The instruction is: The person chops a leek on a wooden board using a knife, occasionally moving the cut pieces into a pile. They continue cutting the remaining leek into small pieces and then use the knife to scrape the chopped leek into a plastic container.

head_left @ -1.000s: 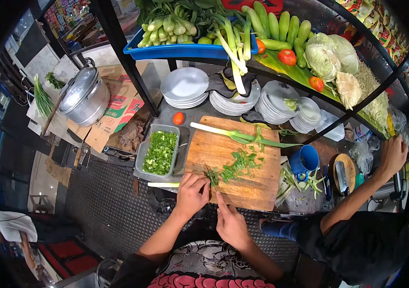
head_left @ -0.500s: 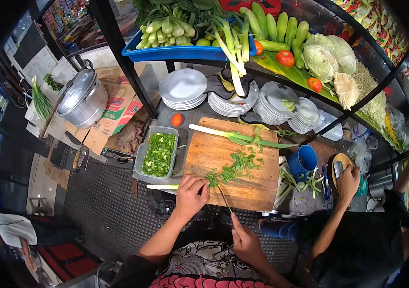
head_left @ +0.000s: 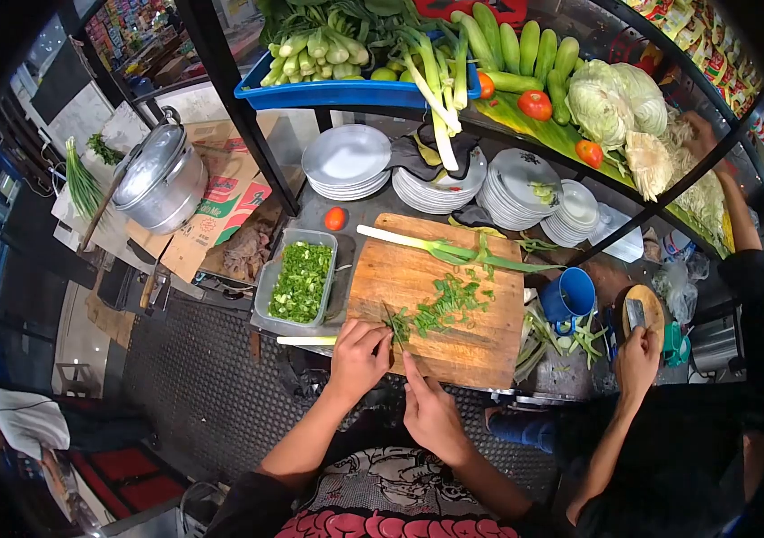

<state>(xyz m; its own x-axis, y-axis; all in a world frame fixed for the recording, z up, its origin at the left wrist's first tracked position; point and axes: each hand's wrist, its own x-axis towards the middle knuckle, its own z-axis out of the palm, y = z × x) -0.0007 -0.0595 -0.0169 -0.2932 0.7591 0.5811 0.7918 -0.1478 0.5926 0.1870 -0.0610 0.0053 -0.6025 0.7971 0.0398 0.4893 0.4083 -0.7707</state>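
Note:
My left hand (head_left: 360,360) is closed round a green onion (head_left: 305,341), whose white end sticks out past the left edge of the wooden board (head_left: 373,278). My right hand (head_left: 433,414) grips a knife (head_left: 395,328), its blade upright at the cut end beside my left fingers. Chopped green pieces (head_left: 454,305) lie across the middle of the board. Above them rests a whole leek (head_left: 454,251). Left of the board is a clear tub (head_left: 262,300) filled with chopped greens (head_left: 302,282).
Stacked plates (head_left: 346,161) and a tomato (head_left: 335,218) are behind the board. A blue mug (head_left: 568,294) stands at its right. A co-worker's hand (head_left: 637,360) holds a blade at a round board (head_left: 655,314); their other hand (head_left: 698,139) touches shredded cabbage.
My right hand has moved up and left, bringing the knife beside my left fingers. The co-worker's far hand has reached in to the shredded cabbage on the shelf.

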